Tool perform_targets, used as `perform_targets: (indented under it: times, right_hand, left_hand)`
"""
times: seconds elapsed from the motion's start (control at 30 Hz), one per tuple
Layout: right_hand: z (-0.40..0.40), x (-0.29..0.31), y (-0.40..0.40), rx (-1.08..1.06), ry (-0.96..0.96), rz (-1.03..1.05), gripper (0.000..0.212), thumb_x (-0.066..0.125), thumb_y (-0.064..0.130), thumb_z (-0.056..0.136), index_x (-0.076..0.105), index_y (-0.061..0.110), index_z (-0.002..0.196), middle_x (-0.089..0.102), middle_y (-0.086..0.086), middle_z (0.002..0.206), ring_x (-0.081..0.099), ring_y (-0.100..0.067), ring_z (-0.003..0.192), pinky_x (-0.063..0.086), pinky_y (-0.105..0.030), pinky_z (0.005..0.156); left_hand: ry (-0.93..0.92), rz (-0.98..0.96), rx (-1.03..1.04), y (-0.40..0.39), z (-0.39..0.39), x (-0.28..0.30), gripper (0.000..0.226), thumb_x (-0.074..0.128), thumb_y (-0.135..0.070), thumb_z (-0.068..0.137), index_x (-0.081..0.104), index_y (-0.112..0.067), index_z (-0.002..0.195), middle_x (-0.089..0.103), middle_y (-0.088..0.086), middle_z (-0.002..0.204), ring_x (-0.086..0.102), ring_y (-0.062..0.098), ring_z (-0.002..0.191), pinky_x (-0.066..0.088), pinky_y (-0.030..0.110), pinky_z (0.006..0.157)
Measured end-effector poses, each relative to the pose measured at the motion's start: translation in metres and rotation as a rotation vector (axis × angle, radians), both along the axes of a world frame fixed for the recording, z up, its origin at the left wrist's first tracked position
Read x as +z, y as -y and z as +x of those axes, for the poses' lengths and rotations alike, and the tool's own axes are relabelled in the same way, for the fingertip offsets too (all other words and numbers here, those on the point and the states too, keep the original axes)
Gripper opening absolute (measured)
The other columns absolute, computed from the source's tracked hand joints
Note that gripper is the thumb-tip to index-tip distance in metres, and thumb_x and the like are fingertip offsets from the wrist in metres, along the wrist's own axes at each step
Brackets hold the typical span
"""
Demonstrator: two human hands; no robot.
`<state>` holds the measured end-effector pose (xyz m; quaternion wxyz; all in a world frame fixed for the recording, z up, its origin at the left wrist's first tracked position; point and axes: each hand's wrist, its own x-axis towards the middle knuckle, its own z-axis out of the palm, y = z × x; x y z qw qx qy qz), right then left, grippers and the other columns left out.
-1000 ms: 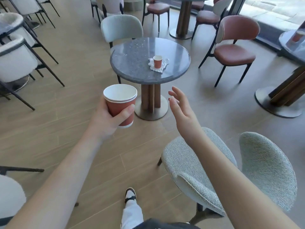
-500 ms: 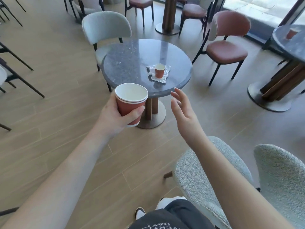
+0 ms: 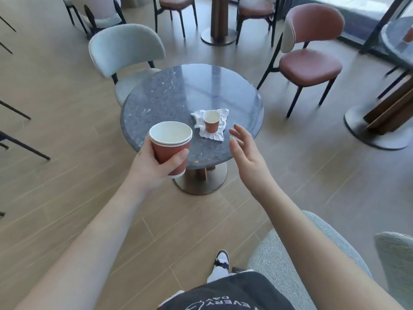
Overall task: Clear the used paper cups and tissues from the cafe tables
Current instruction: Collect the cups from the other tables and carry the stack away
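Note:
My left hand (image 3: 154, 166) grips a stack of red paper cups (image 3: 171, 146) with white rims, held upright over the near edge of a round grey stone table (image 3: 169, 95). On that table a small red paper cup (image 3: 211, 123) stands upright on a crumpled white tissue (image 3: 218, 130). My right hand (image 3: 247, 153) hovers open just right of the table's near edge, fingers spread, a short way below and right of the small cup, touching nothing.
A pale grey chair (image 3: 125, 52) stands behind the table on the left, a brown chair (image 3: 310, 57) at the right. Another table (image 3: 397, 43) with a cup on it is at the far right edge. Grey upholstered chairs (image 3: 290, 253) sit close at my lower right. Wooden floor surrounds.
I have walked closer to the round table; it and the small cup look larger and nearer. Both hands have come over the table's near edge, the left still holding the cups.

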<state>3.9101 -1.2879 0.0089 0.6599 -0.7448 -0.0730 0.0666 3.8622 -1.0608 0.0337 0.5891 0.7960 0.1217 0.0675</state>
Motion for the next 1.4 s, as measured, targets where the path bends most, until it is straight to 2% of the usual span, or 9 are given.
perform_targets:
  times: [0.1,0.17,0.3,0.53,0.63,0.93,1.1,1.27,1.4]
  right_hand:
    - [0.048,0.003,-0.004,0.0,0.002,-0.027,0.044,0.048,0.029,0.106,0.038,0.022,0.149,0.05,0.021,0.133,0.047,0.028,0.11,0.037,0.003,0.086]
    - [0.074,0.005,-0.008,-0.012,-0.008,-0.03,0.05,0.05,0.029,0.105,0.037,0.017,0.151,0.051,0.013,0.139,0.05,0.015,0.118,0.039,-0.001,0.091]
    - [0.118,-0.005,-0.021,0.001,-0.034,-0.076,0.055,0.056,0.03,0.102,0.037,0.018,0.152,0.05,0.005,0.146,0.049,-0.005,0.131,0.04,-0.027,0.112]
    - [0.207,-0.06,-0.056,0.041,-0.053,-0.294,0.064,0.065,0.03,0.097,0.034,0.017,0.152,0.043,0.001,0.153,0.046,-0.011,0.134,0.037,-0.029,0.112]
    - [0.245,-0.085,-0.072,0.03,-0.08,-0.414,0.069,0.07,0.028,0.094,0.035,0.012,0.152,0.041,-0.005,0.155,0.042,-0.019,0.141,0.034,-0.035,0.115]
    - [0.306,-0.15,-0.102,0.132,-0.08,-1.004,0.104,0.067,0.059,0.086,0.007,0.018,0.16,0.017,-0.005,0.166,0.019,-0.028,0.152,0.023,-0.043,0.118]
    - [0.313,-0.169,-0.101,0.243,-0.013,-1.169,0.099,0.068,0.05,0.087,0.009,0.017,0.16,0.023,-0.01,0.163,0.024,-0.029,0.15,0.023,-0.043,0.119]
    - [0.318,-0.169,-0.098,0.264,0.038,-1.129,0.088,0.067,0.038,0.089,0.017,0.017,0.158,0.039,-0.01,0.146,0.043,-0.033,0.133,0.037,-0.042,0.106]
    - [0.329,-0.135,-0.084,0.044,-0.08,-0.768,0.08,0.066,0.047,0.09,0.028,0.021,0.155,0.039,-0.009,0.147,0.038,-0.029,0.135,0.033,-0.039,0.111]
  left_hand:
    - [-0.005,0.031,-0.031,-0.005,0.042,-0.003,0.078,0.083,-0.064,0.054,0.054,-0.044,0.124,0.069,-0.013,0.128,0.065,0.011,0.12,0.05,0.047,0.11]
    - [0.0,0.055,-0.059,-0.009,0.069,-0.003,0.074,0.083,-0.065,0.055,0.054,-0.048,0.121,0.069,-0.013,0.127,0.064,0.011,0.122,0.049,0.048,0.11]
    - [0.003,0.06,-0.091,-0.018,0.118,-0.01,0.071,0.083,-0.065,0.055,0.052,-0.051,0.117,0.068,-0.017,0.126,0.064,0.008,0.121,0.05,0.042,0.11]
    - [-0.047,0.017,-0.14,-0.039,0.197,-0.038,0.065,0.079,-0.065,0.052,0.052,-0.054,0.11,0.068,-0.037,0.107,0.061,-0.016,0.103,0.047,0.012,0.09]
    - [-0.067,0.018,-0.202,-0.052,0.228,-0.041,0.057,0.079,-0.065,0.052,0.053,-0.072,0.102,0.064,-0.048,0.099,0.059,-0.023,0.096,0.043,-0.001,0.076]
    - [-0.096,-0.033,-0.386,-0.068,0.305,-0.045,0.056,0.086,-0.053,0.06,0.055,-0.074,0.101,0.068,-0.036,0.103,0.063,-0.016,0.097,0.051,0.005,0.069]
    - [-0.141,-0.052,-0.405,-0.067,0.327,-0.057,0.054,0.086,-0.052,0.059,0.056,-0.073,0.099,0.068,-0.035,0.103,0.064,-0.014,0.097,0.052,0.006,0.067]
    - [-0.177,-0.08,-0.377,-0.064,0.34,-0.066,0.057,0.085,-0.052,0.057,0.057,-0.065,0.105,0.068,-0.037,0.1,0.064,-0.016,0.093,0.052,0.005,0.064]
    - [-0.21,-0.05,-0.354,-0.066,0.35,-0.079,0.069,0.084,-0.058,0.055,0.053,-0.05,0.115,0.069,-0.035,0.103,0.063,-0.018,0.095,0.049,0.003,0.072]
